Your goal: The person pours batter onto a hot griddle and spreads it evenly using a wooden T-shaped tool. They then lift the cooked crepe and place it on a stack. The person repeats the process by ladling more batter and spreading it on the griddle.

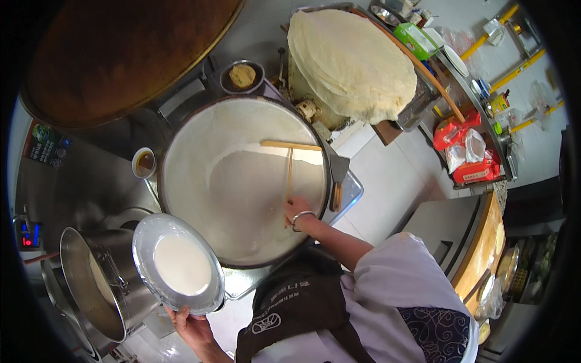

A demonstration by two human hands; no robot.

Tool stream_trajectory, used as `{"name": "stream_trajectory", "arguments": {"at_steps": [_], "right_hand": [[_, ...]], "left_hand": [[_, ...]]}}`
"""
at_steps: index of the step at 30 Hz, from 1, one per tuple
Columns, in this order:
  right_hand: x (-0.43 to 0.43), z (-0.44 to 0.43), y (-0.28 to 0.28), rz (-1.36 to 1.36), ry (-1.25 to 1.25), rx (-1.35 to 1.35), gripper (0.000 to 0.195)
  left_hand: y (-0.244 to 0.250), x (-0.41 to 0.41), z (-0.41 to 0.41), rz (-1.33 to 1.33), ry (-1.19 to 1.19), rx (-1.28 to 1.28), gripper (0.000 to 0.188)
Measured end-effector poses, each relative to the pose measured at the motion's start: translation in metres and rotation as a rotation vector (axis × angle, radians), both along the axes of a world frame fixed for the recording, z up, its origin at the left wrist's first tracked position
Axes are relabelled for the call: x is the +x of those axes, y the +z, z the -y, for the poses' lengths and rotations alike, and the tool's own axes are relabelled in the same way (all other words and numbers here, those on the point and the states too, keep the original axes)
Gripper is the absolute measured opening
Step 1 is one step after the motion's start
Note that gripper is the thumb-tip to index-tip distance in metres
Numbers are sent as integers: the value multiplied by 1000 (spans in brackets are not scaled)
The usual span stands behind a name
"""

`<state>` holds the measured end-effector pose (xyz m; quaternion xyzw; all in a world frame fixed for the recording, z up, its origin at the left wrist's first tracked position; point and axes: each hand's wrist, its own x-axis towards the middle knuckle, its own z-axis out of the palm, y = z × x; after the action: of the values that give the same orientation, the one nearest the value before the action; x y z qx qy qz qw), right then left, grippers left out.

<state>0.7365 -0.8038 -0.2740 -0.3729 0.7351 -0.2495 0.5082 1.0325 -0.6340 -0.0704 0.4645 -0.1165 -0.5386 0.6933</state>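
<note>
My right hand (297, 212) grips the thin handle of a wooden T-shaped batter spreader (290, 146). Its crossbar rests on the far right part of a large round griddle (190, 181), along the edge of a pale batter patch (308, 156). A greyish layer covers much of the griddle's middle. At the lower left, my left hand (193, 324) holds a metal bowl (147, 254) by its near rim. White batter (184, 264) lies in the bowl, which looks tilted. The bowl is beside the griddle's lower left edge.
A tall steel pot (131, 263) stands left of the bowl. A scraper (338, 170) lies at the griddle's right edge. Behind are a stack of thin flatbreads (349, 59) and a bowl (258, 81) holding a yellowish piece. A cup of brown liquid (145, 163) sits left; a large round lid (122, 59) looms above.
</note>
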Motion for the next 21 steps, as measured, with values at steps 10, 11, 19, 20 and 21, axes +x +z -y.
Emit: {"name": "stream_trajectory", "arguments": {"at_steps": [10, 11, 19, 20, 21], "right_hand": [[100, -28, 27, 523, -608, 188, 15], [106, -34, 23, 570, -631, 197, 14], [177, -55, 25, 868, -744, 227, 10], [187, -56, 27, 907, -737, 267, 11], [196, -55, 27, 954, -739, 270, 11]], "left_hand": [[-3, 32, -19, 88, 15, 106, 65], [-4, 35, -23, 93, 28, 115, 65], [-8, 63, -41, 132, 40, 143, 66], [-7, 64, -43, 141, 59, 151, 65], [-7, 65, -45, 151, 80, 153, 64]]}}
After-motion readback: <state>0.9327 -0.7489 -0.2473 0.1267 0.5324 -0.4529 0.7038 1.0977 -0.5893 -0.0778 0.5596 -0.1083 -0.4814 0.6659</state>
